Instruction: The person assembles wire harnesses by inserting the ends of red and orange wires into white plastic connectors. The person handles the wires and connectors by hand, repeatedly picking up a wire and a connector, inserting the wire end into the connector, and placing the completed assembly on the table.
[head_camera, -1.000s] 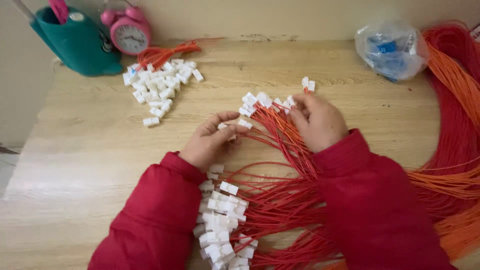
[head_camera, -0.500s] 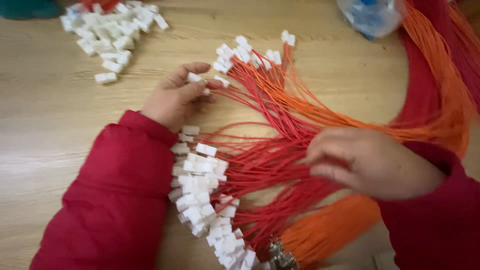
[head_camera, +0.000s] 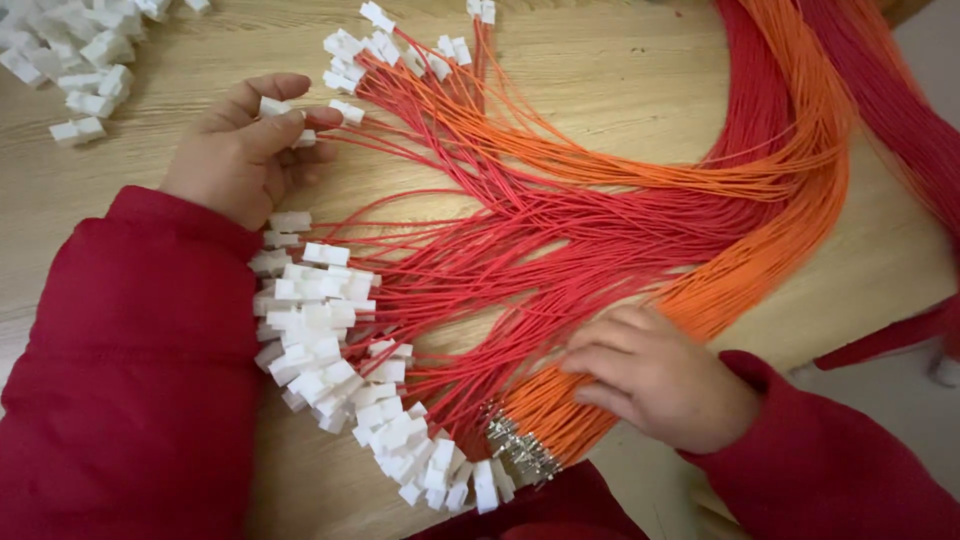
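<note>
Your left hand (head_camera: 240, 150) rests on the wooden counter (head_camera: 610, 80) with thumb and forefinger pinching a small white connector housing (head_camera: 275, 106), and a second one (head_camera: 347, 112) lies just beside the fingertips on the end of a red wire. Your right hand (head_camera: 655, 375) lies flat, fingers together, pressing on the orange wires (head_camera: 760, 250) near their bare metal terminals (head_camera: 520, 450).

The housing looks light, hard and smooth, so it probably slips easily: hold it by its flat sides, not its corners. The red wires (head_camera: 560, 240) are thin and limp and likely tangle if you pull them sideways, so take one close behind its end, where it is stiffest. The terminals look fine enough to bend, so grip the insulation just behind them. A dense cluster of fitted white connectors (head_camera: 340, 360) lies by your left sleeve, and loose housings (head_camera: 80, 60) sit at the counter's far left.
</note>
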